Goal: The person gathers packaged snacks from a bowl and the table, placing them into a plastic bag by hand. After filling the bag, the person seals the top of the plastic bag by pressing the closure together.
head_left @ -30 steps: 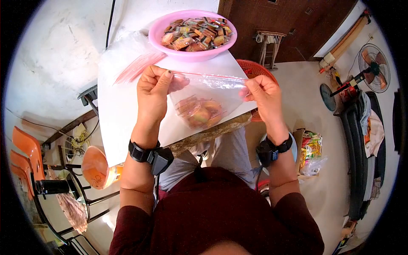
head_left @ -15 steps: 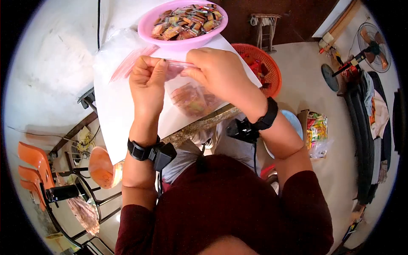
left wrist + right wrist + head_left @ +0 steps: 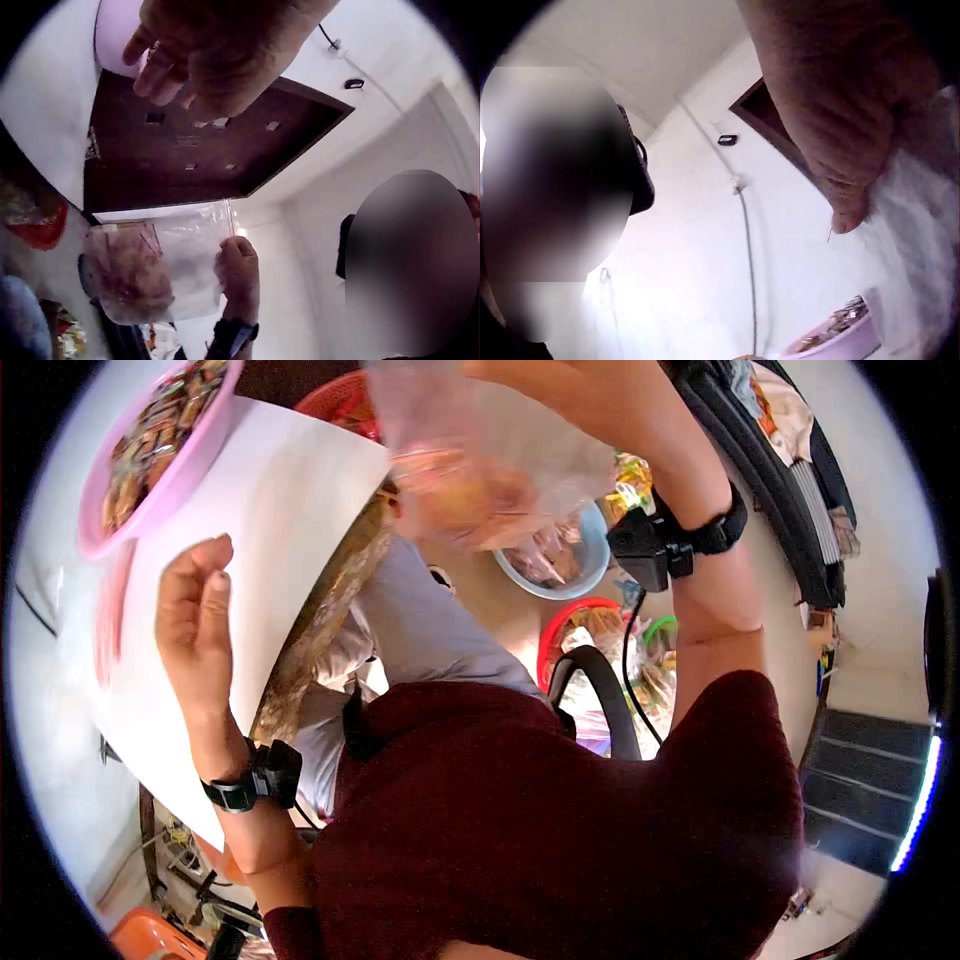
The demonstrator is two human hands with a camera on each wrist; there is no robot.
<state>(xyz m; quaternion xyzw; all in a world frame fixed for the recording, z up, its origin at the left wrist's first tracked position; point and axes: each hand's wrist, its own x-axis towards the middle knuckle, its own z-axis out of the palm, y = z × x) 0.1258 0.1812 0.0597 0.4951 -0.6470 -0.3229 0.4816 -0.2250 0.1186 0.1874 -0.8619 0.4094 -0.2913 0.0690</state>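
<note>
Beside the tabletop (image 3: 270, 480), the right hand (image 3: 240, 270) grips the upper edge of the clear bag (image 3: 480, 480), its reddish contents hanging low. Over the tabletop, the left hand (image 3: 195, 620) is released, fingers loosely curled.

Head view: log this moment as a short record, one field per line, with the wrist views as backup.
left hand: empty, over the table, fingers loosely curled
right hand: pinches the bag by its top edge
bag: clear, filled in its lower part, held up past the table edge; contents blurred
table: white top
pink bowl: on the table, holding many small packets
blue basin: below table level, with clear-wrapped things inside
red basin: near the blue one, mixed contents
</note>
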